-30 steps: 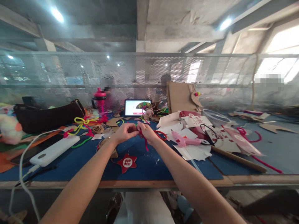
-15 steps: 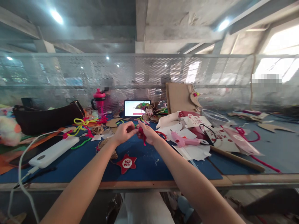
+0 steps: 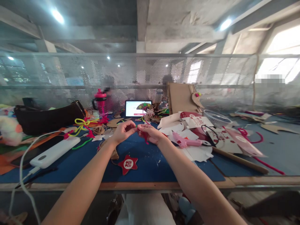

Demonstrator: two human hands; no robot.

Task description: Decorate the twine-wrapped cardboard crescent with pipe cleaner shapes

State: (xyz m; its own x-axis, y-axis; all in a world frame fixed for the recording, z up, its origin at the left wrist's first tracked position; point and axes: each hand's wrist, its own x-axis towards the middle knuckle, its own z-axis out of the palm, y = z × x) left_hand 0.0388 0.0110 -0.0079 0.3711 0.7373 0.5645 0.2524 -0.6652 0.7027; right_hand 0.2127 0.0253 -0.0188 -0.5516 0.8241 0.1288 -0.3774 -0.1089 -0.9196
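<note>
Above the blue mat, my left hand (image 3: 123, 132) and my right hand (image 3: 152, 133) meet fingertip to fingertip. A fuzzy red pipe cleaner (image 3: 145, 137) hangs bent below the fingers of my right hand, which pinch it. My left thumb and forefinger are pinched at the same piece, where a small bit of green shows; its exact shape is hidden by the fingers. Nearer to me lies a red star (image 3: 127, 164) with a white round label. Beside my left wrist, a twine-wrapped piece (image 3: 114, 154) is partly covered by my forearm.
To the right lie a pink glue gun (image 3: 186, 141), white paper scraps (image 3: 199, 153) and a wooden stick (image 3: 240, 161). On the left are a white power bank (image 3: 55, 152) with a cable and a dark pouch (image 3: 49, 118). A tablet (image 3: 131, 108) and pink bottle (image 3: 101, 103) stand behind.
My right hand has turned and its fingers have opened out slightly, so more of its palm side shows. The hands stay together at the red pipe cleaner.
</note>
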